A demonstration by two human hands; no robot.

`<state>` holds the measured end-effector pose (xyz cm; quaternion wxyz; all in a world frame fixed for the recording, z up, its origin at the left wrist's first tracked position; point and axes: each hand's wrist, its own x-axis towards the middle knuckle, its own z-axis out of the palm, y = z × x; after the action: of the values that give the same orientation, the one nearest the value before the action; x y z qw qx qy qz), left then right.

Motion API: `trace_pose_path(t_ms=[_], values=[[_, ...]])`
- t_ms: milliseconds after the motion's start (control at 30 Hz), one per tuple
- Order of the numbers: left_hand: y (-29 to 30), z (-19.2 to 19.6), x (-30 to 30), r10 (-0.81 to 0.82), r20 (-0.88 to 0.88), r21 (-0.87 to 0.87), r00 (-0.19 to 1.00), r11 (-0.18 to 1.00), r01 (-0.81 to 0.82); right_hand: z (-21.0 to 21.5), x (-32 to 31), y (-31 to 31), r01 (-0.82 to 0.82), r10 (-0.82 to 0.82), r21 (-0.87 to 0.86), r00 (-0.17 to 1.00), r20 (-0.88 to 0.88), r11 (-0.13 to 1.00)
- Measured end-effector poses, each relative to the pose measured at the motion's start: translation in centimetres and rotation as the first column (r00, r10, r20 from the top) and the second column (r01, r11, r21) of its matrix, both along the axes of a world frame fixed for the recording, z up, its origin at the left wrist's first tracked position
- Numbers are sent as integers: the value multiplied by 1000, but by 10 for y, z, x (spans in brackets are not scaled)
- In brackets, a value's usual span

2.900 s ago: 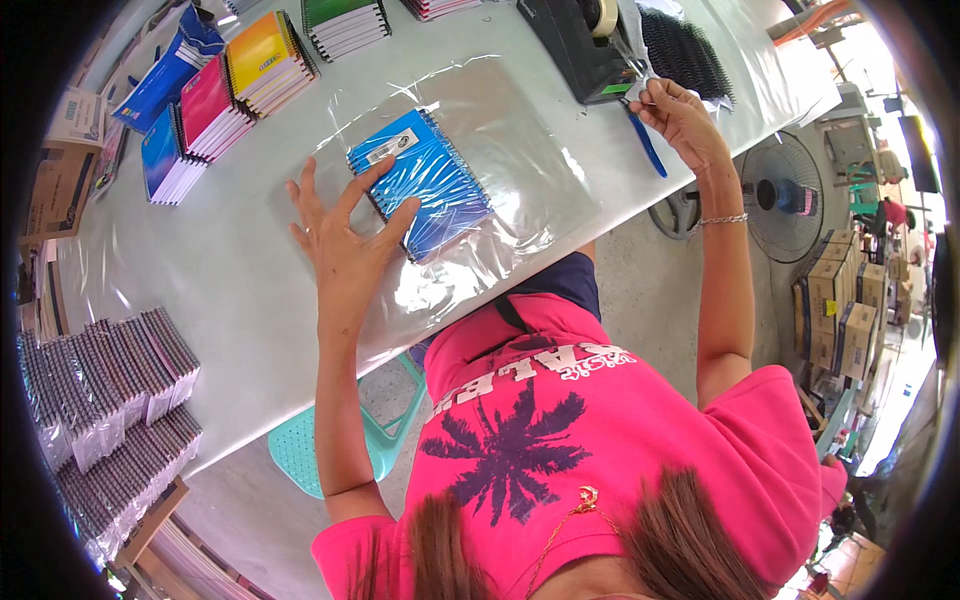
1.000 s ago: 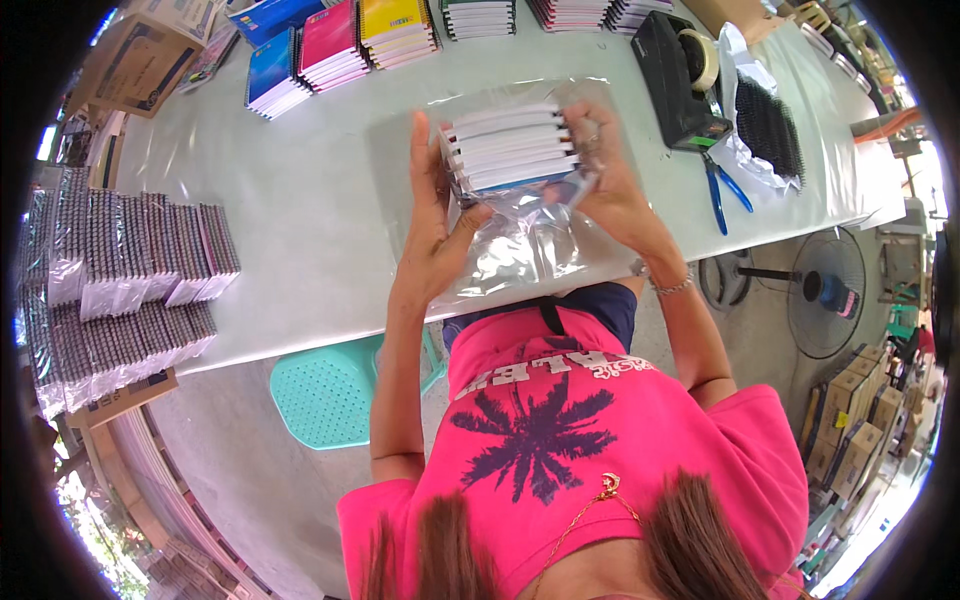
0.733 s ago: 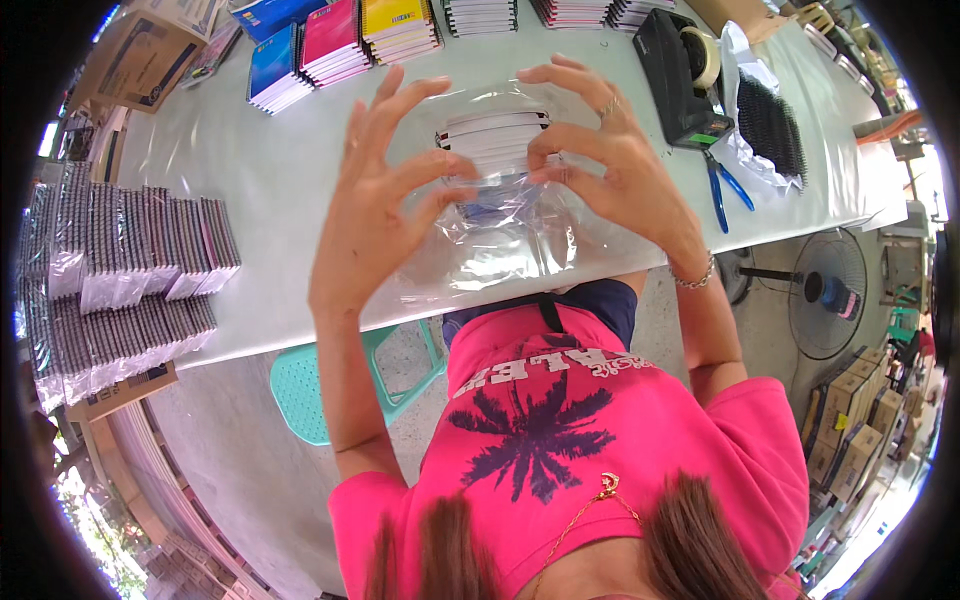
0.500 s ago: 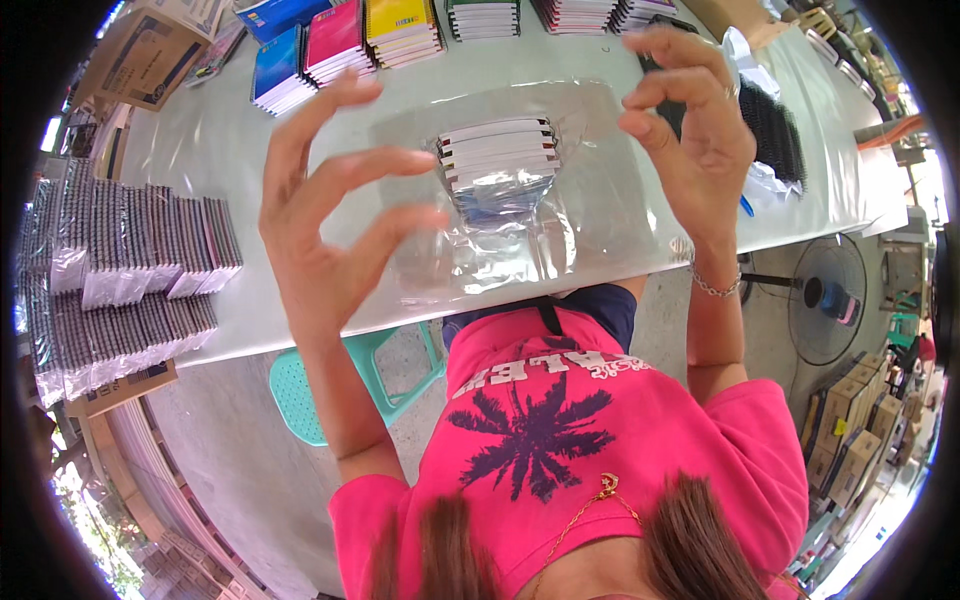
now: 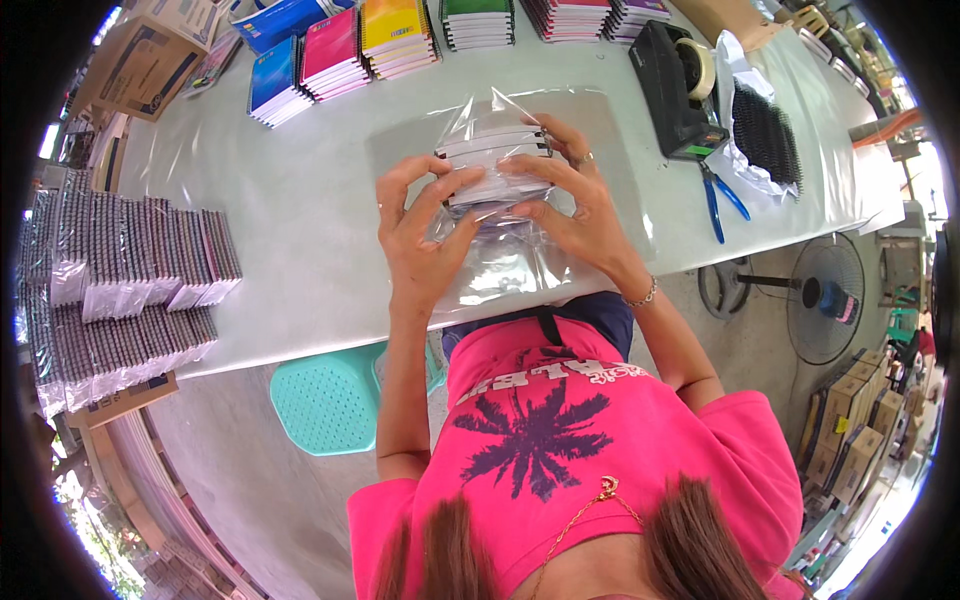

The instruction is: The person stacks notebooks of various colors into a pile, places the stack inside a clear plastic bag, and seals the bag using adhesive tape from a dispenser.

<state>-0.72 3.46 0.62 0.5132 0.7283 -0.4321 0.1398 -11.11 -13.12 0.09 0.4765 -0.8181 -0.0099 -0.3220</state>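
Note:
A small stack of spiral notebooks (image 5: 492, 148) lies at the middle of the table with its white page edges showing. Clear plastic film (image 5: 500, 262) spreads under it and rises over its far edge in a peak. My left hand (image 5: 422, 225) is at the stack's left side, fingers curled in and fingertips pressing the film against the notebooks. From the right, my right hand (image 5: 578, 205) does the same, thumb and fingers bent over the film. The fingertips of both hands nearly meet over the stack. Film glare hides exactly how much each hand pinches.
Coloured notebook stacks (image 5: 400, 40) line the far side. Wrapped notebooks (image 5: 130, 255) are piled at left. A tape dispenser (image 5: 668, 95), blue-handled pliers (image 5: 722, 200) and black binding coils (image 5: 765, 138) lie at right. A teal stool (image 5: 325, 400) and a fan (image 5: 826, 300) stand beyond the table's near edge.
Both hands have come down and inward from open poses above the table onto the film and stack. The film's far part now stands up over the notebooks. The tape dispenser and pliers are uncovered.

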Motion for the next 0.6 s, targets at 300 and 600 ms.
trace_pose_path(t_ms=[300, 600], values=[[2, 45, 22, -154, -179, 179, 972, 966, 186, 19, 15, -15, -79, 102, 231, 991, -90, 970], [-17, 34, 21, -324, -787, -249, 526, 946, 209, 35, 27, -21, -102, 304, 618, 924, -231, 780]])
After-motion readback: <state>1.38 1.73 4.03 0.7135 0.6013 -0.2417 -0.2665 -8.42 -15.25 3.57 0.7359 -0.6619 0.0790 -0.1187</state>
